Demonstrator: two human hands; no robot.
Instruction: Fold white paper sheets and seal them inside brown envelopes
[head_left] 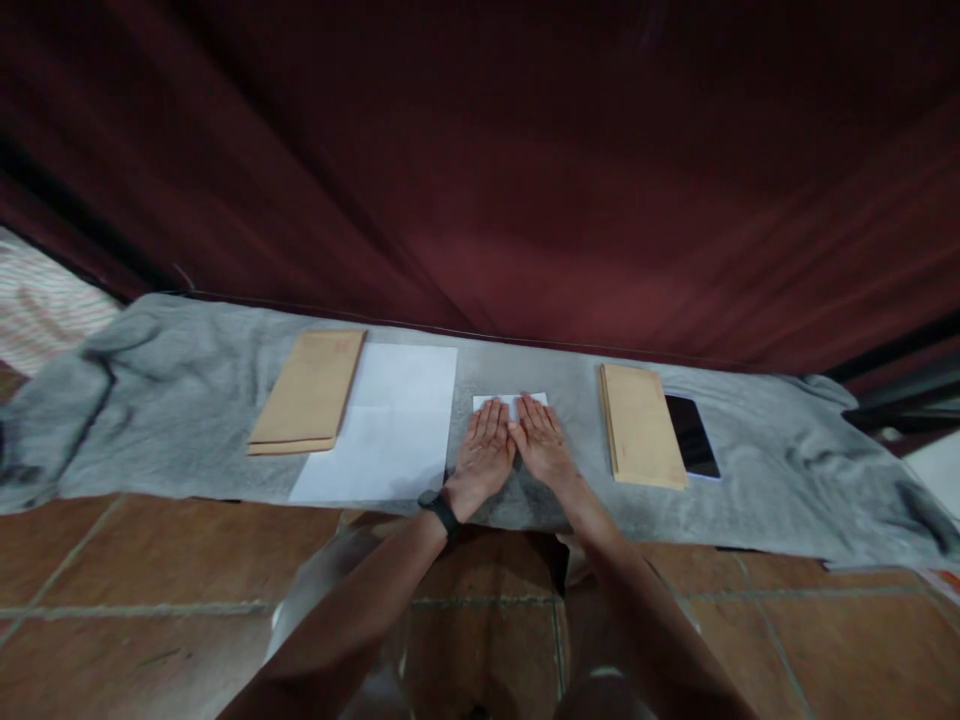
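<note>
A small white piece of paper (480,401) lies on the grey cloth, mostly covered by my hands; whether it is folded I cannot tell. My left hand (484,455) rests flat on it, fingers stretched out and pointing away from me. Beside it, my right hand (543,446) presses flat too, with its fingers extended and the thumb side close to the left hand. Neither hand grips anything. Around my left wrist is a dark watch (440,511). To the left of my hands is a large white sheet (397,420), which shows a faint crease.
Brown envelopes (309,390) overlap the sheet's left side. More brown envelopes (643,424) lie at right, partly over a dark-screened phone (693,436). Grey cloth (187,400) covers the narrow surface. A dark red curtain (480,180) hangs behind; floor tiles (172,560) show below.
</note>
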